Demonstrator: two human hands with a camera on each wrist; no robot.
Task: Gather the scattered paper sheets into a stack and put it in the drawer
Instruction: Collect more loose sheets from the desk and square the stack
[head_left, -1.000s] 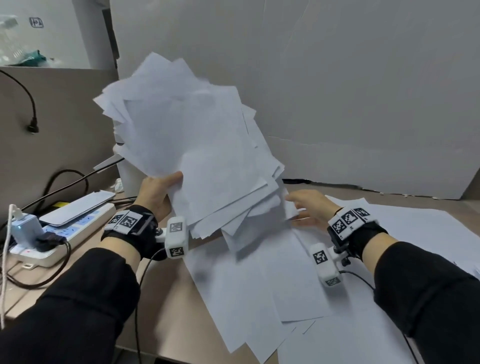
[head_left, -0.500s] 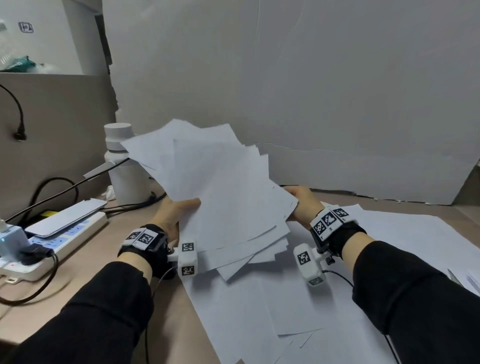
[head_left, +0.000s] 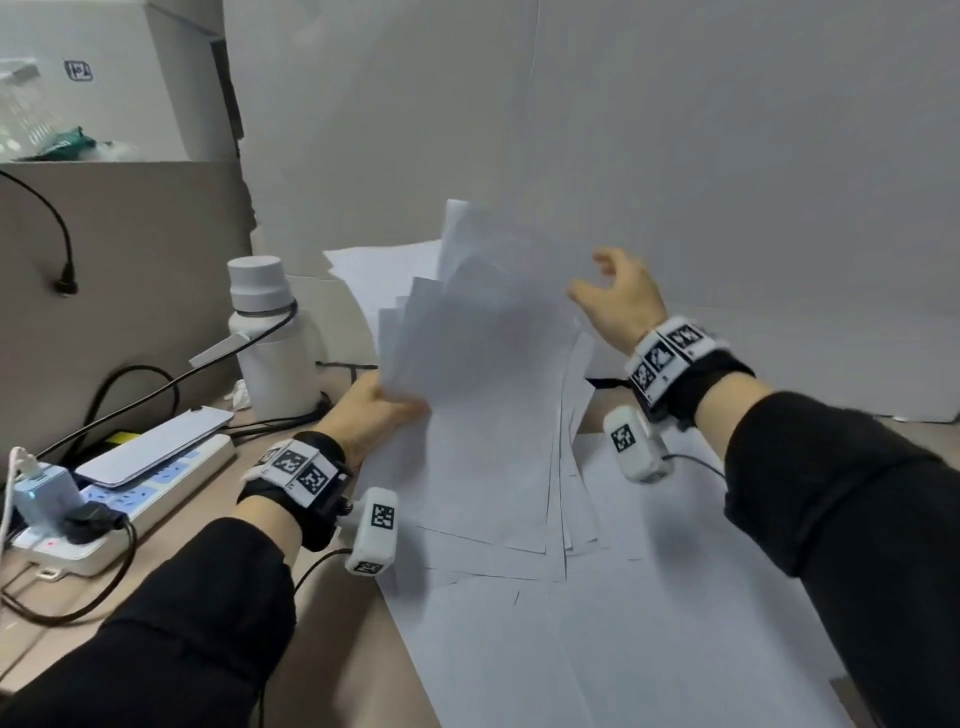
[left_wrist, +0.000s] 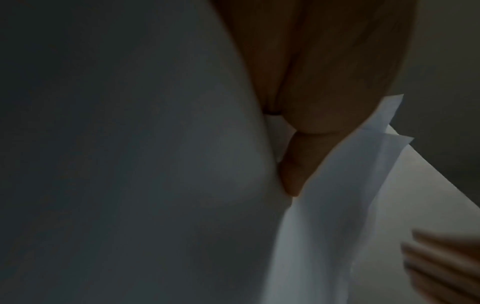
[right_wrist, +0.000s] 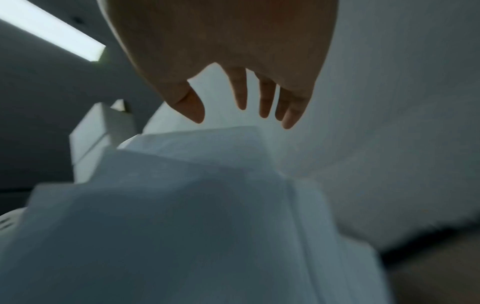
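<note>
A fanned bundle of white paper sheets (head_left: 483, 374) stands almost on edge above the desk, its lower end near the sheets below. My left hand (head_left: 374, 410) grips the bundle's left edge, thumb on the near face; in the left wrist view a finger (left_wrist: 293, 172) is tucked between sheets (left_wrist: 337, 205). My right hand (head_left: 618, 301) hovers at the bundle's upper right corner with fingers spread, apart from the paper. In the right wrist view the spread fingers (right_wrist: 241, 92) hang above the paper (right_wrist: 194, 205). More loose sheets (head_left: 623, 649) lie flat on the desk. No drawer is in view.
A white bottle (head_left: 270, 338) stands left of the bundle. A power strip (head_left: 130, 499) with plugs, cables and a flat silver device (head_left: 156, 447) on top lies at the left edge. A white board (head_left: 675, 182) rises behind the desk (head_left: 332, 649).
The bundle has swung from tilted and flat-facing to nearly upright on its end. My right hand has left the bundle's right edge and risen to its upper corner, fingers now spread.
</note>
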